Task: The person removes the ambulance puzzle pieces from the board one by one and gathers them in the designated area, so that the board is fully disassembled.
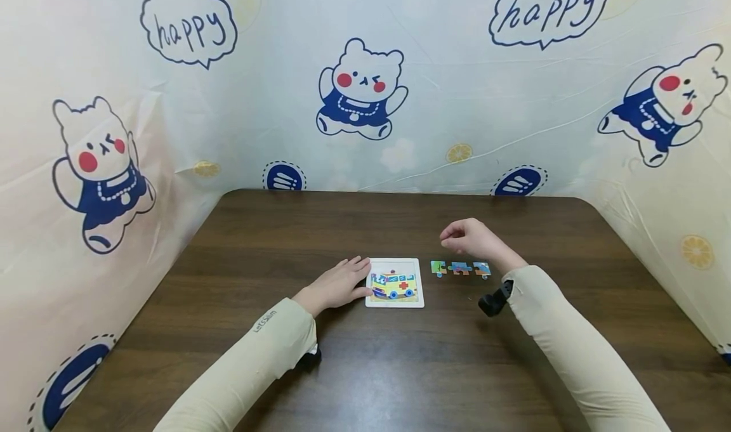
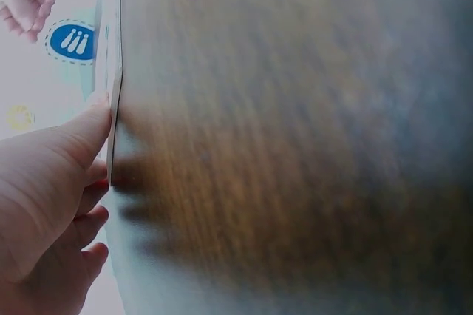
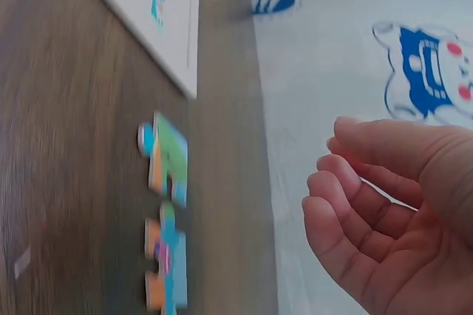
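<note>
A white puzzle board [image 1: 395, 304] lies flat on the table, with a yellow ambulance picture [image 1: 394, 286] in its lower part. My left hand [image 1: 338, 284] rests beside its left side, thumb and fingertips touching the edge; the left wrist view shows the thumb [image 2: 92, 126] against the board's thin edge. To the right of the board lie three puzzle pieces in a row: a green one [image 1: 438, 268], a blue one [image 1: 459, 268] and another [image 1: 482, 269]. Above and behind these pieces hovers my right hand [image 1: 473, 238], fingers loosely curled, nothing between them.
The dark wooden table [image 1: 388, 368] has rounded far corners. A pale printed curtain [image 1: 274, 89] with cartoon bears hangs behind and along both sides of it. A black wrist camera [image 1: 494, 300] sits under the right sleeve.
</note>
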A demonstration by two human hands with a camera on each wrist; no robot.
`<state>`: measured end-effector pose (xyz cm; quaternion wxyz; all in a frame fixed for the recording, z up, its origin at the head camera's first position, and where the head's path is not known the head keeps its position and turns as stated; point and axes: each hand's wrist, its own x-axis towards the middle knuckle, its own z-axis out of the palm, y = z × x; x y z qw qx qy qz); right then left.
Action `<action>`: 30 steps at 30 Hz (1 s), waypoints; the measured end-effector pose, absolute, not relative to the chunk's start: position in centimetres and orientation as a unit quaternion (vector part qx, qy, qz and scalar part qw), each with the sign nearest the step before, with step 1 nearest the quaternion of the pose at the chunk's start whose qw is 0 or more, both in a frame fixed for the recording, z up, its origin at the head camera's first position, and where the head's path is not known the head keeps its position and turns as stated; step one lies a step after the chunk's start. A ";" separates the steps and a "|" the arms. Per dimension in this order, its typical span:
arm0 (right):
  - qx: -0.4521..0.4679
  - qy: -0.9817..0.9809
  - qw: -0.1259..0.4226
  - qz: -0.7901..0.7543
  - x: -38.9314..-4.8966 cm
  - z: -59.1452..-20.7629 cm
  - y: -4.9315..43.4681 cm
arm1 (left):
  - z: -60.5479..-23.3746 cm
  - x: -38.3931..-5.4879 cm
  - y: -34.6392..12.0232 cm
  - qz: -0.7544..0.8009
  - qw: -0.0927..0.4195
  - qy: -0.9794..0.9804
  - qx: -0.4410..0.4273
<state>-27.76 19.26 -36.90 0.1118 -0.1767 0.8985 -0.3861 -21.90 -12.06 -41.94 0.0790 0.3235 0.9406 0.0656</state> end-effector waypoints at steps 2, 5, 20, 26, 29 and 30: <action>-0.182 0.897 0.114 -0.386 -27.5 -36.7 18.2 | -41.9 -21.9 -12.0 0.068 0.081 0.941 0.323; -0.192 0.896 0.118 -0.383 -27.2 -36.6 16.8 | -41.9 -21.8 -12.0 0.068 0.081 0.941 0.322; -0.253 0.890 0.140 -0.352 -25.9 -38.3 11.6 | -41.9 -21.9 -12.0 0.085 0.087 0.942 0.314; -0.273 0.891 0.145 -0.333 -25.6 -39.1 10.1 | -41.9 -21.9 -12.0 0.088 0.088 0.942 0.312; -0.285 0.886 0.154 -0.332 -25.3 -39.4 9.5 | -41.8 -21.9 -12.0 0.088 0.087 0.942 0.312; -0.288 0.884 0.157 -0.332 -25.2 -39.5 9.3 | -41.8 -21.9 -12.0 0.089 0.086 0.942 0.312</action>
